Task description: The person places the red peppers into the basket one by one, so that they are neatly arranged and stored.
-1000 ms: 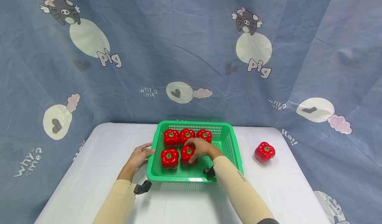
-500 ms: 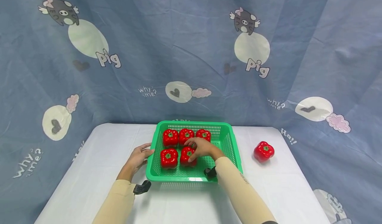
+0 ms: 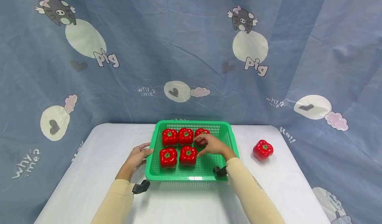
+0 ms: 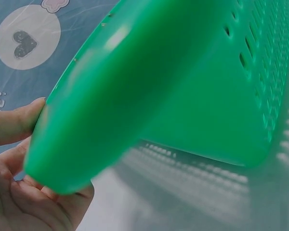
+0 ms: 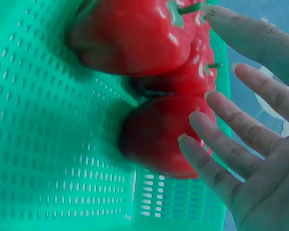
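A green plastic basket [image 3: 191, 178] with slotted walls holds several red bell peppers, three in its back row and two in front. At its left side my left hand [image 3: 138, 158] grips the rim, thumb on the outer edge and fingers beneath, as the left wrist view shows on the basket rim [image 4: 82, 139]. Over the basket, my right hand [image 3: 213, 145] has its fingers spread and holds nothing. It is just right of the front bell pepper [image 3: 188, 156] and partly covers the back-right bell pepper [image 3: 202, 131]. The right wrist view shows the right hand's fingers [image 5: 241, 122] apart from the peppers.
Another red bell pepper [image 3: 263, 150] lies on the white table [image 3: 268, 190] right of the basket. A blue patterned cloth [image 3: 125, 101] hangs behind the table. Inside the basket, the bare slotted floor shows to the right of the front peppers.
My right hand has let go of the front-row bell pepper and moved right, its fingers spreading. That pepper stays in place. The left hand keeps its grip on the basket.
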Demonstrator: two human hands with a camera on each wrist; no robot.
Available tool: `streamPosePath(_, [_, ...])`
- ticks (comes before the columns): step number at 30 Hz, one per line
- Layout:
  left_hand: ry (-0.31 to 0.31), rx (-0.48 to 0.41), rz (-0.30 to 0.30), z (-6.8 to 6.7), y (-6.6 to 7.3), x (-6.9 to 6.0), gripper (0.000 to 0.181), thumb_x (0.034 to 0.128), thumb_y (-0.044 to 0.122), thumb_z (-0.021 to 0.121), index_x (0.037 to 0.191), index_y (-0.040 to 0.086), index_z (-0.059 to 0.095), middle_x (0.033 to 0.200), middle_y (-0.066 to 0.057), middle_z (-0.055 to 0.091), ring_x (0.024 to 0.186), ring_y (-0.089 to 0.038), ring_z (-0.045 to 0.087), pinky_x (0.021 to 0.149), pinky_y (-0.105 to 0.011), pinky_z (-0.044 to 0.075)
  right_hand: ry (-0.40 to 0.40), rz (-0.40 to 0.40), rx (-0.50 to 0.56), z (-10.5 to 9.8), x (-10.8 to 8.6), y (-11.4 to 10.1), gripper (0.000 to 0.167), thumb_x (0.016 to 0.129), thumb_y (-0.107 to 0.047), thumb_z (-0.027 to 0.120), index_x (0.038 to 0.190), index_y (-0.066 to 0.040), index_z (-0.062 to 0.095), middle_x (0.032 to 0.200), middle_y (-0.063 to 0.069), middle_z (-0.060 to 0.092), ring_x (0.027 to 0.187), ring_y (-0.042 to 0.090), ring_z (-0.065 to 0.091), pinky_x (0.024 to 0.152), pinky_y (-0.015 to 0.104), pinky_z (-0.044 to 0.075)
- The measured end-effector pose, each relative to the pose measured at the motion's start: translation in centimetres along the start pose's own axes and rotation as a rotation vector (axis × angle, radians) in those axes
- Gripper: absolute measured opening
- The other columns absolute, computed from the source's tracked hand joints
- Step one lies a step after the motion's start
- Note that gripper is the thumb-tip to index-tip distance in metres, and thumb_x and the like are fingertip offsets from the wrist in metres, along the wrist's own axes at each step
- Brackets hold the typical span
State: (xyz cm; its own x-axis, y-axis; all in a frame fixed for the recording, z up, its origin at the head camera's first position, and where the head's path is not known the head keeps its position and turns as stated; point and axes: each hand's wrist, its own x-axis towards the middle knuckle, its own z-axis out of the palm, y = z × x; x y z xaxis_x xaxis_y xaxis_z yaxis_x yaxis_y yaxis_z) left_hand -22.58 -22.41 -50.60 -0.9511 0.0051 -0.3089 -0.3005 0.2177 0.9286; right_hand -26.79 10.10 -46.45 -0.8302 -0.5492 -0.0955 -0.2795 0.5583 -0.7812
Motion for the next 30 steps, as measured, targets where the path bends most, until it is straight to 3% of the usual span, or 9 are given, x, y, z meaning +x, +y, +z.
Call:
streamPosePath(10, [-0.008, 0.008, -0.002, -0.1, -0.1, 0.1, 0.054, 0.0979, 0.018, 0.055, 0.145, -0.001, 0.035, 0.114, -0.015, 0.067, 0.095, -0.018, 0.067, 0.095, -0.049, 0.049, 0.054, -0.003, 0.062, -1.9, -2.2, 1.1, 0.065, 0.074, -0.008, 0.083, 0.13, 0.001, 0.053, 0.131, 0.021, 0.054, 0.121, 0.043, 0.049, 0.097, 0.055, 0.045])
streamPosePath(18, [-0.008, -0.002, -0.006, -0.1, 0.2, 0.3, 0.054, 0.0982, 0.017, 0.054, 0.146, 0.0, 0.035, 0.117, -0.015, 0.066, 0.098, -0.019, 0.066, 0.096, -0.048, 0.048, 0.149, -0.016, 0.077, -4.2, -4.0, 2.5, 0.064, 0.076, -0.012, 0.082, 0.132, 0.001, 0.052, 0.132, 0.023, 0.053, 0.121, 0.044, 0.049, 0.099, 0.056, 0.043])
streamPosePath(23, [-0.002, -0.009, -0.004, 0.0, 0.2, 0.4, 0.055, 0.0977, 0.018, 0.056, 0.146, 0.001, 0.036, 0.116, -0.015, 0.065, 0.098, -0.019, 0.066, 0.096, -0.047, 0.049, 0.218, 0.017, 0.09, -5.7, -5.5, 3.3, 0.062, 0.077, -0.012, 0.082, 0.132, -0.003, 0.054, 0.132, 0.021, 0.054, 0.121, 0.044, 0.05, 0.096, 0.053, 0.047])
streamPosePath(30, [0.001, -0.018, -0.016, 0.0, -0.1, 0.3, 0.054, 0.0977, 0.016, 0.056, 0.145, 0.001, 0.036, 0.114, -0.013, 0.066, 0.092, -0.014, 0.066, 0.093, -0.044, 0.051, 0.273, 0.062, 0.117, -7.5, -7.7, 4.1, 0.067, 0.079, -0.012, 0.08, 0.135, 0.003, 0.048, 0.136, 0.025, 0.049, 0.124, 0.046, 0.047, 0.097, 0.053, 0.046])
